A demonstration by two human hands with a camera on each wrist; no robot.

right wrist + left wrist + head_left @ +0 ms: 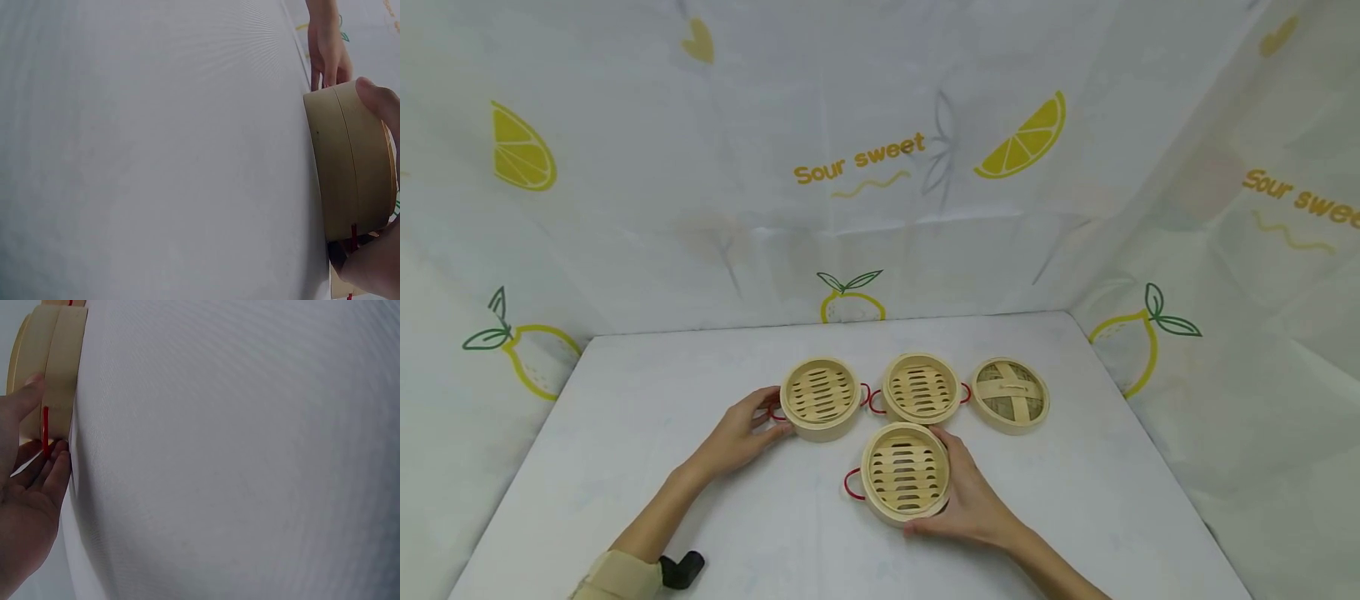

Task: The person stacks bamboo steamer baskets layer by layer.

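Observation:
In the head view my left hand (741, 433) grips the left side of a round bamboo steamer basket (822, 432), around its red handle. The left wrist view has the thumb against the basket wall (65, 356) and the other fingers by the handle (45, 428). Nearer to me, my right hand (973, 500) holds the right side of a second steamer basket (883, 510), thumb at the front and fingers behind. Its red handle (852, 485) sticks out at left, while the right one is hidden by the hand in the head view.
Behind the front basket stands a third steamer basket (921, 392) with red handles on both sides. A woven bamboo lid (1011, 389) lies to its right. All are on a white-covered table (775, 533), bounded by a lemon-printed cloth (865, 233) at the back and sides.

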